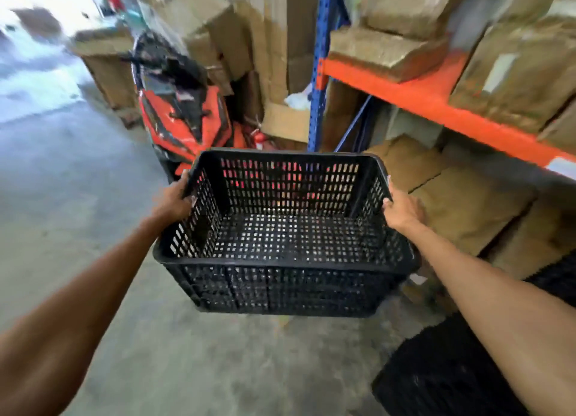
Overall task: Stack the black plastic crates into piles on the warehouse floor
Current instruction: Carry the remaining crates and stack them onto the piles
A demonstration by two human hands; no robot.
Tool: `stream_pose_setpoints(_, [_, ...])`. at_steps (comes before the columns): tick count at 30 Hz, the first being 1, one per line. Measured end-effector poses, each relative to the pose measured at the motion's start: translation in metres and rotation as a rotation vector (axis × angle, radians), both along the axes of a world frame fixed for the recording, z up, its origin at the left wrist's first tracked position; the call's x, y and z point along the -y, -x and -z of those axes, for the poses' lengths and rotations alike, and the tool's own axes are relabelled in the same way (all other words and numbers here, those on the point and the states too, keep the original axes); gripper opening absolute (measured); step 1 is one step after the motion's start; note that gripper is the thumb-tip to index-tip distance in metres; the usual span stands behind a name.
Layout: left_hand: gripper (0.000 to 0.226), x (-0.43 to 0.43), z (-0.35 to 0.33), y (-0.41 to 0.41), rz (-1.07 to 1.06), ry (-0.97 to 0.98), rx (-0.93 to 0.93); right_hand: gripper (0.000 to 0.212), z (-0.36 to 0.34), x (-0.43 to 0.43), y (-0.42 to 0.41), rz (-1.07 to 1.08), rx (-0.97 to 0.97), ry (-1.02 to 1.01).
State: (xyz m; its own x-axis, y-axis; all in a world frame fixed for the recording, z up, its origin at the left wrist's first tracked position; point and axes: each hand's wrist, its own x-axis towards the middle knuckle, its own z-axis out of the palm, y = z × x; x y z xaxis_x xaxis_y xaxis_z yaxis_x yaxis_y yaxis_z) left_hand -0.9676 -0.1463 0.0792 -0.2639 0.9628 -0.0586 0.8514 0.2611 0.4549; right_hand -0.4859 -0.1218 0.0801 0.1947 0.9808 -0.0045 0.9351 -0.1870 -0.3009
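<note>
Forearms (78, 322) stretch forward; left grip (173, 202) and right grip (403, 211) clasp opposite rims of the black crate (280, 244), clear of the floor (78, 197).

The black perforated plastic crate (280, 286) I carry is matt moulded plastic. The grey concrete floor (78, 197) looks rough, mottled and dull. The brown cardboard boxes (467, 210) are matt, creased paperboard. The orange metal shelf beam (420, 101) wears smooth paint; the orange scooter (187, 116) has glossy panels.
</note>
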Motion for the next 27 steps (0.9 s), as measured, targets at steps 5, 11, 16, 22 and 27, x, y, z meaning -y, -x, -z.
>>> stream_pose_setpoints(5, [0.046,-0.030,-0.179,-0.020,0.152,-0.212,-0.272,0.053,-0.164,-0.005,-0.022,0.023,0.012,-0.182])
stream_pose_setpoints(11, [0.043,-0.041,-0.343,-0.065,0.297,-0.465,-0.108,0.041,-0.343,0.034,-0.064,0.101,0.065,-0.304])
stream_pose_setpoints(16, [0.047,-0.042,-0.436,-0.116,0.341,-0.647,-0.085,0.032,-0.449,0.096,-0.104,0.223,0.255,-0.544])
stream_pose_setpoints(22, [0.046,-0.036,-0.520,-0.206,0.506,-0.824,-0.106,0.034,-0.531,0.187,-0.168,0.380,0.343,-0.601])
stream_pose_setpoints(27, [0.047,-0.004,-0.559,-0.303,0.657,-0.855,-0.102,0.031,-0.563,0.279,-0.226,0.534,0.387,-0.593])
